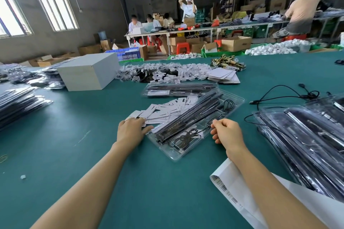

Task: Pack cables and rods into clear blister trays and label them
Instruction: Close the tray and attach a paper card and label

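Note:
A clear blister tray (175,154) lies slanted on the green table in front of me. It holds long black rods (188,115) and a coiled black cable (186,135). My left hand (131,131) rests flat on the table at the tray's left edge, its fingers on a spread of white label cards (163,109). My right hand (228,132) is at the tray's right edge with its fingers curled, pinching something small and dark at the tray's rim; what it is I cannot tell. A second packed tray (178,89) lies just behind.
A stack of packed trays (307,145) fills the right side, with loose black cables (290,95) behind it. A barcode label sheet (234,188) lies under my right forearm. A white box (87,72), piles of bagged parts and more tray stacks sit left and behind. People work at far tables.

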Tool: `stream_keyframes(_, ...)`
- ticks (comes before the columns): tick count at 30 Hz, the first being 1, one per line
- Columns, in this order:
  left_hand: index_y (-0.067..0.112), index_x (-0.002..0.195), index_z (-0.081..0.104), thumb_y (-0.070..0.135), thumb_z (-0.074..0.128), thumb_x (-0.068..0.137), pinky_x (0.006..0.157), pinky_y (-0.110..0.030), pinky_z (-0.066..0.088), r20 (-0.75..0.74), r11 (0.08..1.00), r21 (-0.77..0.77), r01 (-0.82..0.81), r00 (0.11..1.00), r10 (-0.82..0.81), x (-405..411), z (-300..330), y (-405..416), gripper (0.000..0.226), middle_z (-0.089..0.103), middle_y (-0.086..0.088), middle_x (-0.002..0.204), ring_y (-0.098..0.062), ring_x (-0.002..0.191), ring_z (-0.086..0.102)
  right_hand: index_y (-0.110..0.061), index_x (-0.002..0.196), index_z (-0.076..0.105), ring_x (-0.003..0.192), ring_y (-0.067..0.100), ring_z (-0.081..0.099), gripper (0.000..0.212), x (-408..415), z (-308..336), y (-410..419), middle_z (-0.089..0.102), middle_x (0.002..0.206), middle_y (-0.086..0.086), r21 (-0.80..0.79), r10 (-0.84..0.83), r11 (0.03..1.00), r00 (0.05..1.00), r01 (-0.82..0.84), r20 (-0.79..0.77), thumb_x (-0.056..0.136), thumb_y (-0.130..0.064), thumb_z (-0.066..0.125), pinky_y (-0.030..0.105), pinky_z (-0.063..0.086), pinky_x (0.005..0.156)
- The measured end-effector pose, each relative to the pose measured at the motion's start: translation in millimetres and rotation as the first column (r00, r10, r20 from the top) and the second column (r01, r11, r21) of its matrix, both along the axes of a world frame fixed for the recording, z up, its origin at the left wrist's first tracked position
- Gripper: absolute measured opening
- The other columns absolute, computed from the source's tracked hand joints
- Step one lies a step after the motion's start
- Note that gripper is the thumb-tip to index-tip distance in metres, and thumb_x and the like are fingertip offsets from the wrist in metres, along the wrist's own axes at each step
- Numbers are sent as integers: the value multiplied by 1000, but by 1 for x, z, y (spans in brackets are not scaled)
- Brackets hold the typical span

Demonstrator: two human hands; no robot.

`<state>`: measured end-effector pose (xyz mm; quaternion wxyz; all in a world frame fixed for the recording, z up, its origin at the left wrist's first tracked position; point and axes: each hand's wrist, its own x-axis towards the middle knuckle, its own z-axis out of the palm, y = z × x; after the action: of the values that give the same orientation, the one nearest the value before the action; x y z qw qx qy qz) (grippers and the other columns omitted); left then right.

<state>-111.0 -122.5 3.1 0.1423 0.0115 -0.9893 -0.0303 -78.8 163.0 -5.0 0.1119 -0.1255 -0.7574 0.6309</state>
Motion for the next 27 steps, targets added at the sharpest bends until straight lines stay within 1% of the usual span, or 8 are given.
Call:
stream_keyframes(5,8,105,53,0,43,91,68,-31,38,52,973,-232,-18,998,31,6,11,12,18,62,-10,109,-31,96,61,-9,73,64,46,9,52,26,0,0,1,61,58,0,1,3,1000,1000,-3,-1,94,-18,53,20,44,43)
stream_keyframes(9,6,108,47,-3,48,86,64,-30,35,-124,969,-221,-110,989,84,15,32,14,23,58,-11,107,-30,91,63,-9,74,63,45,9,51,26,1,1,0,61,58,1,-17,-9,1000,1000,8,-18,95,-17,52,20,43,42)
stream_keyframes(11,4,108,46,-3,48,86,64,-31,33,-255,982,-132,-138,962,100,20,47,23,23,56,-15,107,-33,88,61,-9,74,63,43,9,51,26,2,2,0,60,57,0,-42,-13,999,999,11,-43,95,-19,52,20,42,40)
stream_keyframes(14,-1,110,49,-8,43,86,63,-37,33,-355,968,237,-80,921,163,33,69,48,26,54,-20,107,-37,81,54,-9,76,63,41,8,52,27,5,4,0,61,53,-2,-100,12,995,995,-21,-97,96,-25,53,20,40,37)
stream_keyframes(17,-1,107,54,-5,42,91,64,-32,31,-462,879,471,72,869,176,45,75,79,20,57,-18,104,-29,74,44,-7,81,63,44,12,55,32,7,7,1,64,55,0,-197,78,975,988,-104,-133,94,-35,58,22,41,37)
stream_keyframes(21,-1,100,60,3,45,99,56,-9,40,-536,652,666,362,840,81,68,57,118,15,61,-16,96,-27,71,63,-4,90,60,44,17,58,57,11,14,-1,67,62,10,-277,242,920,958,-277,-154,77,-59,65,21,43,38)
stream_keyframes(24,3,103,66,0,57,90,64,-28,52,-613,729,430,533,765,-197,85,28,134,15,68,-8,96,-28,77,66,-4,89,59,44,18,59,66,13,17,-1,67,64,14,-339,291,883,946,-324,-144,68,-66,66,22,44,38)
stream_keyframes(27,9,97,73,0,69,78,58,-27,55,-604,754,109,648,645,-468,89,5,136,22,73,2,96,-18,78,69,-4,85,60,43,17,56,50,13,18,0,64,62,13,-403,320,845,936,-352,-147,79,-53,67,22,44,39)
